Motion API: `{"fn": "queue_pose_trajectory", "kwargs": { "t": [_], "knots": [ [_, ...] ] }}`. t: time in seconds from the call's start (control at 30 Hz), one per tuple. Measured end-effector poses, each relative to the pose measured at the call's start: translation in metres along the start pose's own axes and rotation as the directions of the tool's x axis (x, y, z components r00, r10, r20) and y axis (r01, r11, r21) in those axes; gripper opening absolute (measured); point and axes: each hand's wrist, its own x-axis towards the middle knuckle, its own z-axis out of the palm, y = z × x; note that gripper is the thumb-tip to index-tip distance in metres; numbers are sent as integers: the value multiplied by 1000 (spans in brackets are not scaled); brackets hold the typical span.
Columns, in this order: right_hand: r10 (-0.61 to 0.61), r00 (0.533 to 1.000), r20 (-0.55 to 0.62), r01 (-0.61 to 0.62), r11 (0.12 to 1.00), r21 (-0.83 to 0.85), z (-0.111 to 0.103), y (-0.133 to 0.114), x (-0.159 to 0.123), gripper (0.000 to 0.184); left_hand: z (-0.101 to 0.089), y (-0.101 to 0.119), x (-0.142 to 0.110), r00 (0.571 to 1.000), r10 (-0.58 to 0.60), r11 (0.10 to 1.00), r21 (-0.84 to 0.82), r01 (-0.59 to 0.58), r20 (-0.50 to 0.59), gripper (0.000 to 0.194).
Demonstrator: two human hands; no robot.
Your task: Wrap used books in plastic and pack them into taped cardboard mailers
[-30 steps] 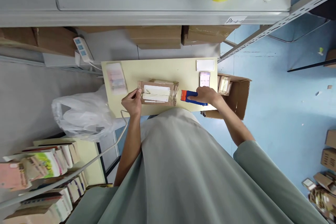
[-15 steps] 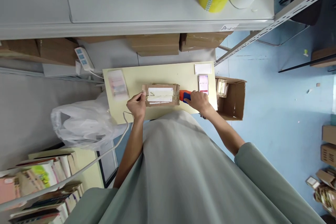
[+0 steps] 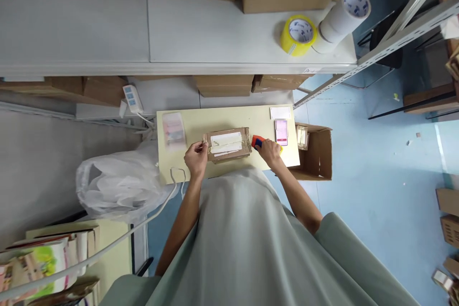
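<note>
A taped brown cardboard box with white labels on its top sits over the pale yellow table, slightly tilted in the view. At its left end, my left hand pinches the box's edge between thumb and fingers. My right hand is closed around a red and blue hand tool; a yellow part shows beyond my fingers, but the tool's kind is unclear. Its red end is just right of the box, with a small gap between them. Close to my right hand lies a phone with a lit pinkish screen.
Right of the table stands an open carton with a small box inside. A clear plastic bag hangs at left, near a white cable. Above, a grey shelf bears a yellow tape roll and large cartons.
The camera view has shifted, showing more of the upper shelf. The tool has moved away from the box's right end, leaving a gap. The box has turned slightly; my left hand keeps hold of it.
</note>
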Motion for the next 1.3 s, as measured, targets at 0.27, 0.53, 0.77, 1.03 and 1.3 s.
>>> {"fn": "queue_pose_trajectory", "kwargs": {
  "t": [0.27,0.53,0.77,1.03,1.3],
  "knots": [
    [-56,973,-226,81,991,103,-98,-2,-27,48,-10,82,19,871,487,870,-62,-490,-61,32],
    [-264,795,-547,364,928,81,-247,-62,-25,47,-37,245,39,588,781,551,-212,-807,-208,28],
    [-424,729,-538,419,897,-140,-281,-108,34,47,-62,264,43,558,786,529,-178,-830,-266,25],
    [-422,567,-707,500,859,-112,-253,-104,64,43,-66,187,43,728,674,703,-196,-684,-122,26],
    [-212,778,-592,382,907,176,-120,-39,17,49,-37,12,25,993,98,974,-210,-82,68,29]
  ]
}}
